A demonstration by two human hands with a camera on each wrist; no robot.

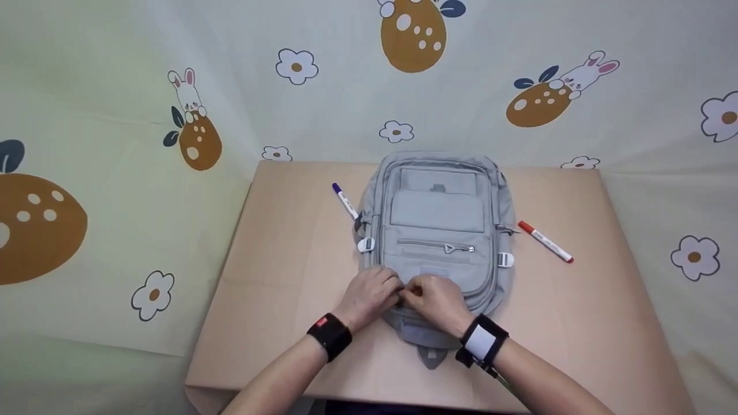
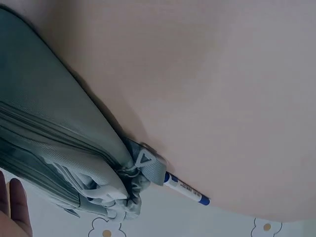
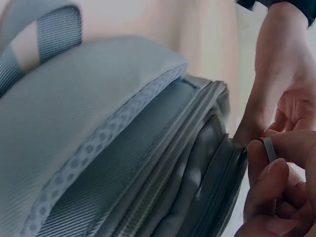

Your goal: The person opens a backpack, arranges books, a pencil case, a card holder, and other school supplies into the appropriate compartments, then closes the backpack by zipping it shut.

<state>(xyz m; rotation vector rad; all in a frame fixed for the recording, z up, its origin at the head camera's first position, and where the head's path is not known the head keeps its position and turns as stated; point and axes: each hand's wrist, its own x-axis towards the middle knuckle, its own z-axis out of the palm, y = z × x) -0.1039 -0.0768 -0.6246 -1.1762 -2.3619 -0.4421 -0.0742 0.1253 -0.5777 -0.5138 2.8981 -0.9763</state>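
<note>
A grey backpack [image 1: 438, 210] lies front side up on the table, its bottom towards the person. Both hands are close together at the bag's lower left front edge. The left hand [image 1: 372, 293] holds that edge with curled fingers and thumb; its fingertips are partly hidden. Beside it, the right hand [image 1: 439, 300] pinches a small grey zipper pull [image 3: 269, 149] between thumb and forefinger, seen in the right wrist view. In the left wrist view, only a few left fingers [image 2: 19, 205] show, next to the bag's side.
A blue-capped marker [image 1: 346, 202] lies left of the backpack, its lower end against a side strap. To the right is a red-capped marker [image 1: 545, 242]. A tan cover [image 1: 277, 323] lies over the table, and patterned cloth [image 1: 340, 104] hangs behind and at both sides.
</note>
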